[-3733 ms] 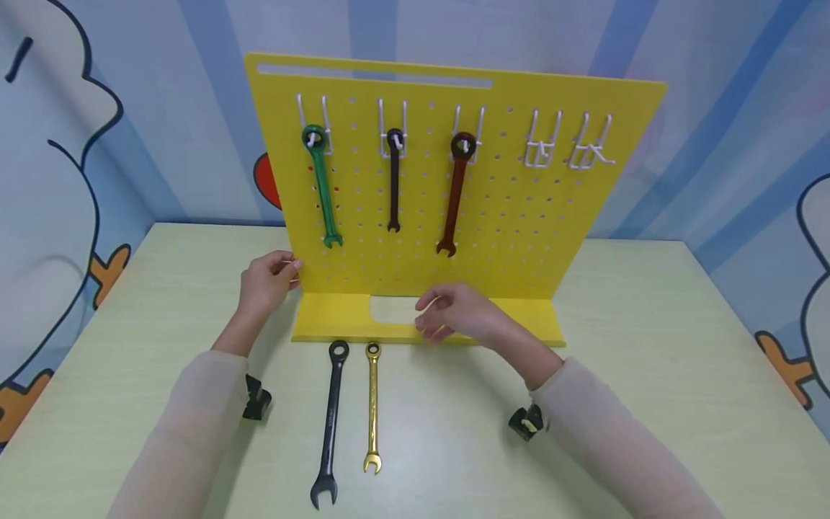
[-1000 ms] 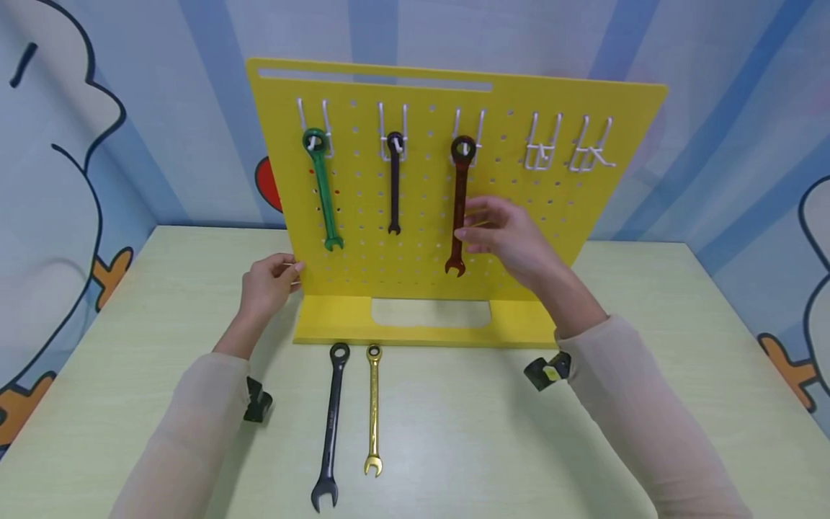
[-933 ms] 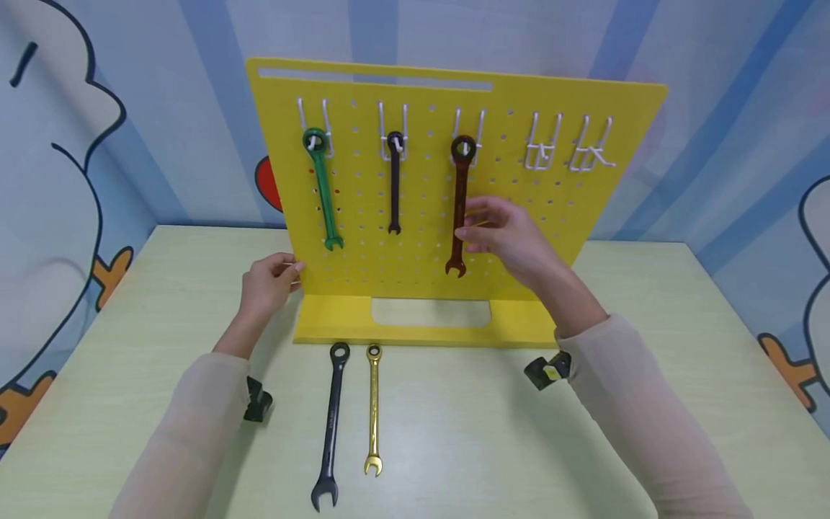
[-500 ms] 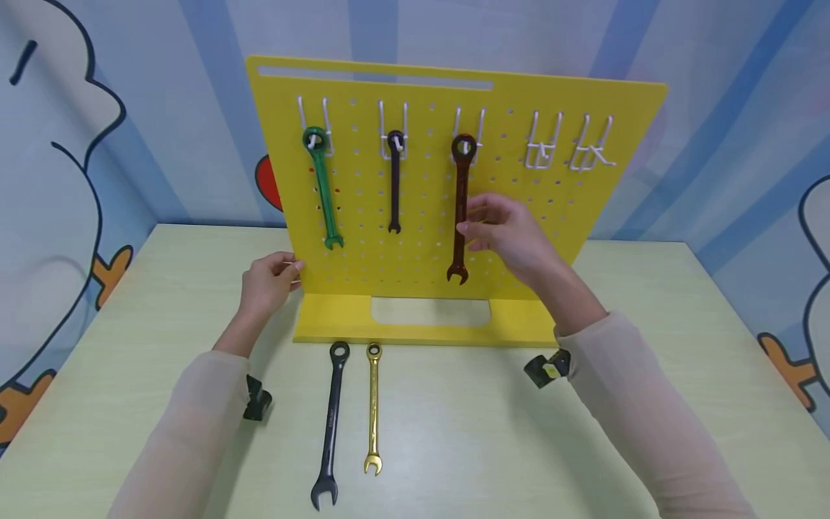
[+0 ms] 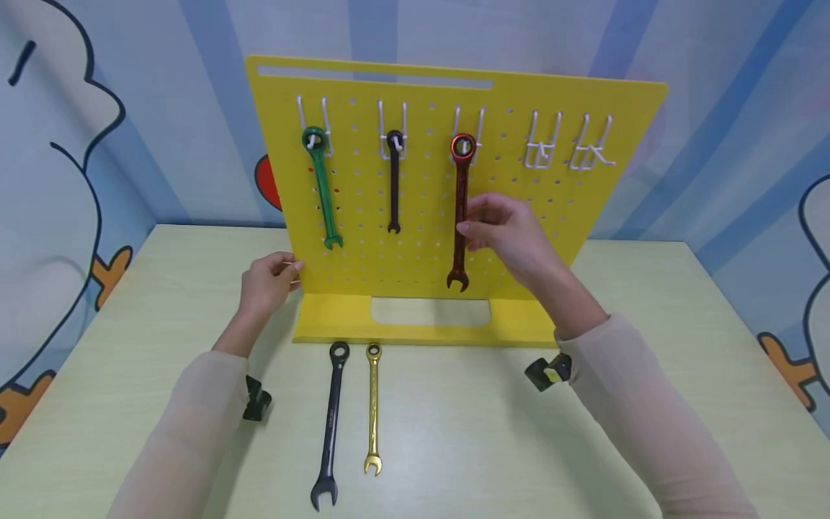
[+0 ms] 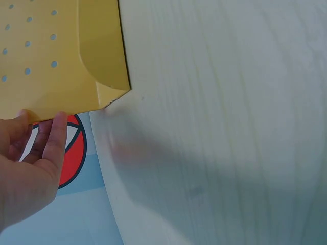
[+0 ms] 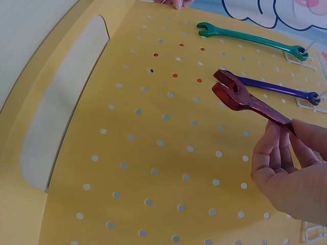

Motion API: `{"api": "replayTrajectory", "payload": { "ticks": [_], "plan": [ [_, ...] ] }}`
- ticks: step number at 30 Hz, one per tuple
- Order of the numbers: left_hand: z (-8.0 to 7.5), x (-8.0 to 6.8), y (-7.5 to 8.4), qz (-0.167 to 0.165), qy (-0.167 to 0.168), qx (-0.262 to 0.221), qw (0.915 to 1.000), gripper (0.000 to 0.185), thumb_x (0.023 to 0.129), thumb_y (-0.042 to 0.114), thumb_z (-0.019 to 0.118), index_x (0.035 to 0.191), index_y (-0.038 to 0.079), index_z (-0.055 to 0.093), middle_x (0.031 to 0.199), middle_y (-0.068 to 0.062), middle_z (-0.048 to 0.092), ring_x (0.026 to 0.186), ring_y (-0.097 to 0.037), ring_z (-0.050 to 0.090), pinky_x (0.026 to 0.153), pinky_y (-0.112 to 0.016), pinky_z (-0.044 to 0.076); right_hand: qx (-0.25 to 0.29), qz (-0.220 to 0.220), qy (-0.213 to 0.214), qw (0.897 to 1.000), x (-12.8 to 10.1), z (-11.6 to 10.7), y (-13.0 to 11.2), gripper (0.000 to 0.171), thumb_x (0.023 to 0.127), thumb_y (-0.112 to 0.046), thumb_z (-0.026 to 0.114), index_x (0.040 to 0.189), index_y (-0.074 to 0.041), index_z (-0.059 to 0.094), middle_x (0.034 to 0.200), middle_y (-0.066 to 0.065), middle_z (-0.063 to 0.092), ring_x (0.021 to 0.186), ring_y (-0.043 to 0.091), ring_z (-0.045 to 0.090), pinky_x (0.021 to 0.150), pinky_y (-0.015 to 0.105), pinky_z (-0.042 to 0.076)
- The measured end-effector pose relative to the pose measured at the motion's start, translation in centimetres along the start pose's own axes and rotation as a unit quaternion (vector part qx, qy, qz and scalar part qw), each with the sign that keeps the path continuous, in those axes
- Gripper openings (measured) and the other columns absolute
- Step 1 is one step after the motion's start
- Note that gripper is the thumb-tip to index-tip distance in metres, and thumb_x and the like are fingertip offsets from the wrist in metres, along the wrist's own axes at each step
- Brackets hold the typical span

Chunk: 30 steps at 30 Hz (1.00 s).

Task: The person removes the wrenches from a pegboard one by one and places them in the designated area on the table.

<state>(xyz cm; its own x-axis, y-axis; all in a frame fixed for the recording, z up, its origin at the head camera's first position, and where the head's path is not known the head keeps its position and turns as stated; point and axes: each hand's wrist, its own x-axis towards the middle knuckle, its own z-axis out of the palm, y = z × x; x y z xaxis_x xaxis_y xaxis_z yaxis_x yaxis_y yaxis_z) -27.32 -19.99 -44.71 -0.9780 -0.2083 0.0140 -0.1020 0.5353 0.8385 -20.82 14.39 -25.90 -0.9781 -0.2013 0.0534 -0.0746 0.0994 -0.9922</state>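
My right hand [image 5: 509,227] pinches the shaft of a dark red combination wrench [image 5: 461,187], whose ring end still surrounds the third white hook on the yellow pegboard [image 5: 519,252]. In the right wrist view the wrench's open end [image 7: 232,92] tilts out from the board. At the board's lower left edge, my left hand [image 5: 266,282] holds the rim between thumb and fingers; the left wrist view shows its fingertips [image 6: 60,118] at that edge. A green wrench [image 5: 323,187] and a smaller dark purple wrench [image 5: 394,184] hang from the two hooks to the left.
On the table [image 5: 467,432] in front of the board lie a black wrench [image 5: 331,418] and a gold wrench [image 5: 373,411], ring ends toward the base. Two bare white hooks [image 5: 540,148] are at the board's right. A patterned curtain rises behind.
My right hand has risen from the base to the red wrench and taken hold of its shaft. The wrench's lower end has swung outward from the board. My left hand stays put.
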Motion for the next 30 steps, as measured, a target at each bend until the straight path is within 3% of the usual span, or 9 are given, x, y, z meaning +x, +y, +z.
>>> {"api": "replayTrajectory", "payload": {
  "ticks": [12,30],
  "plan": [
    [0.1,0.1,-0.1,-0.004,0.004,-0.004,1.0000,0.030,0.091,0.031,0.054,0.111,0.010,0.060,0.101,-0.008,0.062,0.087,-0.019,0.062,0.069,-0.028,0.055,-0.019,-0.007,0.005,1.000,-0.5,0.0,-0.4,0.012,0.085,0.009,0.056,0.096,0.004,0.058,0.082,0.007,0.060,0.068,0.019,0.055,0.065,0.027,0.051],
    [0.2,0.2,-0.1,-0.004,0.001,-0.004,1.0000,0.030,0.091,0.031,0.054,0.112,0.010,0.060,0.103,-0.008,0.061,0.088,-0.020,0.062,0.069,-0.028,0.055,-0.063,-0.015,-0.030,0.997,-1.7,-0.4,-1.4,0.016,0.087,0.002,0.058,0.102,0.008,0.055,0.085,0.007,0.061,0.072,0.019,0.057,0.072,0.031,0.051]
  ]
}}
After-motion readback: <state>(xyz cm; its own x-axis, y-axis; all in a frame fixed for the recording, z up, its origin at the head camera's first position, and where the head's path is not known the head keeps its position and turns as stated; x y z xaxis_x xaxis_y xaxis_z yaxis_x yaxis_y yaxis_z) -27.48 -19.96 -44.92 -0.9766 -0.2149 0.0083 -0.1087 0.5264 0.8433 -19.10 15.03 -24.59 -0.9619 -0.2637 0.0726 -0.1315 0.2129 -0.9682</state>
